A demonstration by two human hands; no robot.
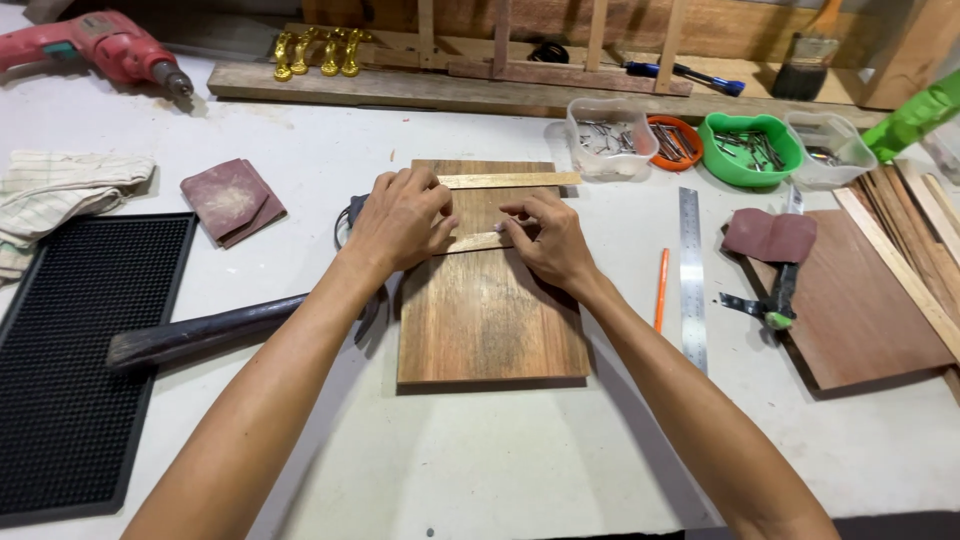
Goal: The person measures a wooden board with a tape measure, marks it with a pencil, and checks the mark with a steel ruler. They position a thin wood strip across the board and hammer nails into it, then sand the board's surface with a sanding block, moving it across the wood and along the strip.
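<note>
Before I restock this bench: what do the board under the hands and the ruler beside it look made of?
The board looks like solid brown wood, matte and unvarnished, with visible grain streaks. The thin strip both hands pinch looks like paler wood. The ruler appears to be brushed steel: grey, flat, with a dull sheen.

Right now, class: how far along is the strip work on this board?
Done: one thin strip lies along the board's far edge. In hand: left hand and right hand press a second strip across it. Left: the lower board is bare; nails sit untouched.
</note>
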